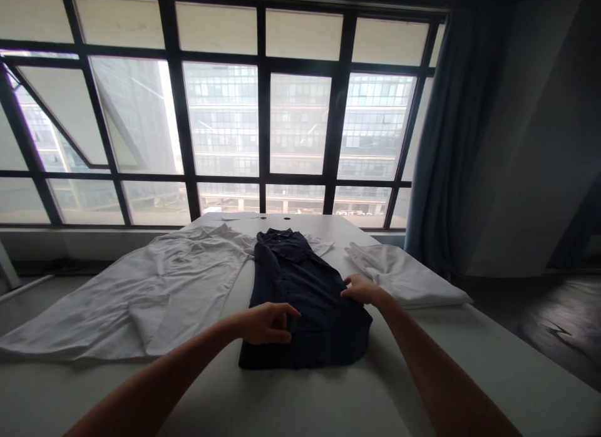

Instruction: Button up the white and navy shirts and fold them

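A dark navy collared shirt [319, 299] lies lengthwise on the white table [291, 402], its collar toward the window and its sides folded inward. My left hand [267, 323] is over the lower left part of the shirt, index finger stretched out and thumb apart from it, with nothing held. Whether its fingertips touch the cloth I cannot tell. At the shirt's right edge, my right hand [362, 290] pinches the fabric between thumb and fingers.
A white garment [169, 287] is spread over the table's left side. Folded white cloth [408, 277] rests on the right, near the table edge. Behind the table stand large framed windows [300, 124], with a blue curtain [436, 155] at their right.
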The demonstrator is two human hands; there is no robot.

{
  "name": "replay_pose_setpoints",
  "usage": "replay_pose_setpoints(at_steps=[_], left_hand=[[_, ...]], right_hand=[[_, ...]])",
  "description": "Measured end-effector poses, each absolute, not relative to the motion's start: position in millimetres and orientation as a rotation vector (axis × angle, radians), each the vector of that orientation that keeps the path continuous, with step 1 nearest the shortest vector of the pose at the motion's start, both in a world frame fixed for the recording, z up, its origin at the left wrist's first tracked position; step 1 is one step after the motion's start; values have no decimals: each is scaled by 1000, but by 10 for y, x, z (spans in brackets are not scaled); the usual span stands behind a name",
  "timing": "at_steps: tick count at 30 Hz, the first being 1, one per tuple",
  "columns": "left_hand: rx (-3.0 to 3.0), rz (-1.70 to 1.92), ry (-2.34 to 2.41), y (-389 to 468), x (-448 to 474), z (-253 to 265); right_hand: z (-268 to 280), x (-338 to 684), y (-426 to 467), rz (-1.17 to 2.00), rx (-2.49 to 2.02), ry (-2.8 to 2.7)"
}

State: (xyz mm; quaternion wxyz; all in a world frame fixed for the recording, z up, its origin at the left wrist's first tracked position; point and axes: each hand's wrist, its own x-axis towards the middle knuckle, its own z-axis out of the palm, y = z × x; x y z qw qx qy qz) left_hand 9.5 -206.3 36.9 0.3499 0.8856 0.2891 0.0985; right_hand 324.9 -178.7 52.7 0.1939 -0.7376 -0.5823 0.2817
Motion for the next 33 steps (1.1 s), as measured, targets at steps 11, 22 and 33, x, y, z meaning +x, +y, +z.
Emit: replay_pose_setpoints(at_steps=[11,22,33], left_hand=[[2568,34,1026,-1680,-312,242],[2753,308,1001,-2167,109,379],[2681,378,902,-2137,92,422]], right_hand=[[471,2647,-1831,670,-1667,-1663],[93,2093,-1904,526,-1564,-2148],[143,2090,-1896,438,-1438,-2009]])
